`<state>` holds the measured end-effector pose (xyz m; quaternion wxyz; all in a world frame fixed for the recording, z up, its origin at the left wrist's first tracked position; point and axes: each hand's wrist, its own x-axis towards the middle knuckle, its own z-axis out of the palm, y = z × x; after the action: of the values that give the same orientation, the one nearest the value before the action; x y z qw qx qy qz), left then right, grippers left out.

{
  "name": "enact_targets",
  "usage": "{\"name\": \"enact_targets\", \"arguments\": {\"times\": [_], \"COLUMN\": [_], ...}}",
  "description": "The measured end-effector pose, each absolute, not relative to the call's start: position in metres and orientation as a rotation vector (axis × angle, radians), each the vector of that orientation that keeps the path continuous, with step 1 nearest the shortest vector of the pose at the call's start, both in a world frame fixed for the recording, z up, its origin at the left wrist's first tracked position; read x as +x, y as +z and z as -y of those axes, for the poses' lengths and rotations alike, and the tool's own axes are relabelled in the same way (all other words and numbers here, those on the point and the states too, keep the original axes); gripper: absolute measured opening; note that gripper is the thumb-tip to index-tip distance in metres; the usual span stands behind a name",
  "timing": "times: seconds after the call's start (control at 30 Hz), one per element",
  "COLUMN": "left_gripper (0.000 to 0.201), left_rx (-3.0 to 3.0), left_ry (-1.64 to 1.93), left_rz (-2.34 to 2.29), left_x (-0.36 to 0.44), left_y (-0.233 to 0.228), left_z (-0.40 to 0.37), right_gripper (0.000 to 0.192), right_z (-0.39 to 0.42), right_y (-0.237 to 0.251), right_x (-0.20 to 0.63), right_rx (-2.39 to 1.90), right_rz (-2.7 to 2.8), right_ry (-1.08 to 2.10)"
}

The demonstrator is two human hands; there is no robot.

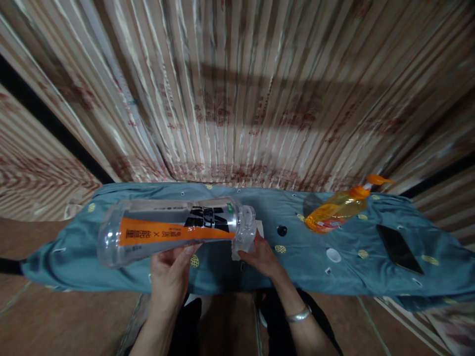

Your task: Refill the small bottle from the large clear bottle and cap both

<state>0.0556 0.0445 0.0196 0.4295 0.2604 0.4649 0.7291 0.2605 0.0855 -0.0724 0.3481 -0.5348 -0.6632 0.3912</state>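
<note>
Bare forearms (pixel 152 321) are closest to the lens in the head view, with a shiny silver bangle (pixel 299 315) on the right one. So the left hand (pixel 168 274) has its thumb along the near side of a big clear plastic bottle with an orange, grey and black label (pixel 178 230), fingers curled out of sight underneath, pretty much closed on it. Bottle's over the blue-green patterned cloth (pixel 218 277), just beyond that hand. Can't tell if it touches the cloth.

Right hand (pixel 261 254) is the one nearer the neck, thumb and fingers pinched on a crumpled, whitish see-through piece (pixel 243 241) right by the mouth. Can't tell what that's made of.

Long axis runs left to right, crossways to the person: base off left and slightly nearer, neck pointing right, straight at the right hand.
</note>
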Motion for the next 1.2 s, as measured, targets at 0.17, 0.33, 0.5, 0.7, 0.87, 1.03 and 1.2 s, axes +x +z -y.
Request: {"name": "enact_targets", "arguments": {"times": [0.17,0.33,0.5,0.7,0.87,1.03,1.2], "left_gripper": [0.051,0.046,0.043,0.044,0.046,0.038,0.041], "left_rx": [0.646,0.648,0.645,0.677,0.68,0.657,0.66], "left_ry": [1.821,1.844,1.824,1.802,1.811,1.837,1.846], "left_rz": [-1.129,-1.096,-1.075,-1.122,-1.164,-1.188,-1.139], "left_x": [0.0564,0.0569,0.057,0.0559,0.0558,0.0557,0.0564], "left_y": [0.0199,0.0202,0.0211,0.0198,0.0185,0.0166,0.0198], "left_z": [-0.0459,-0.047,-0.0467,-0.046,-0.0451,-0.0456,-0.0455], "right_gripper": [0.07,0.068,0.061,0.064,0.067,0.069,0.07], "right_z": [-0.086,-0.0862,-0.085,-0.0854,-0.086,-0.0856,-0.0853], "right_y": [-0.0751,-0.0751,-0.0723,-0.0756,-0.0773,-0.075,-0.0738], "right_x": [0.2614,0.2613,0.2611,0.2611,0.2608,0.2609,0.2608], "right_rx": [-1.387,-1.408,-1.387,-1.362,-1.381,-1.377,-1.382], "right_rz": [1.724,1.725,1.719,1.726,1.729,1.734,1.73], "right_ry": [1.001,0.989,1.005,0.991,0.983,0.989,0.987]}}
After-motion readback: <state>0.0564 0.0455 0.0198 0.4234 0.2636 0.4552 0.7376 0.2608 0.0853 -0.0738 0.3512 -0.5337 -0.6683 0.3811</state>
